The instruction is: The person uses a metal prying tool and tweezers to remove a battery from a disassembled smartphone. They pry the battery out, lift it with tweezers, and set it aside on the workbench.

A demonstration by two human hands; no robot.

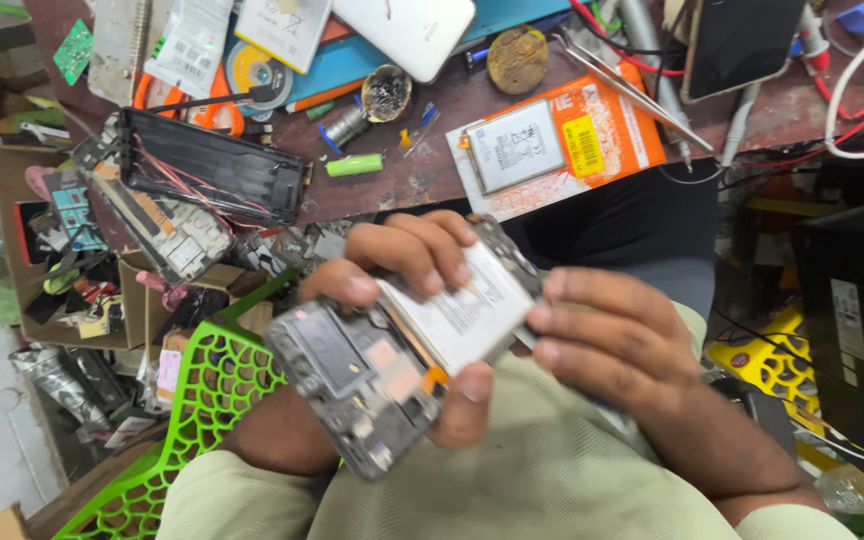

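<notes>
My left hand grips an opened phone body with its back cover off, thumb and fingers wrapped around the middle. A flat white battery lies in the phone's frame, tilted up at one end. My right hand holds the other end of the phone, fingertips pressed on the battery's edge. Both hands hover above my lap, in front of the workbench edge.
The brown workbench carries a black open case with red wires, an orange packet with a spare battery, a green cell, a solder tin, tweezers and a phone. A green plastic basket stands at lower left.
</notes>
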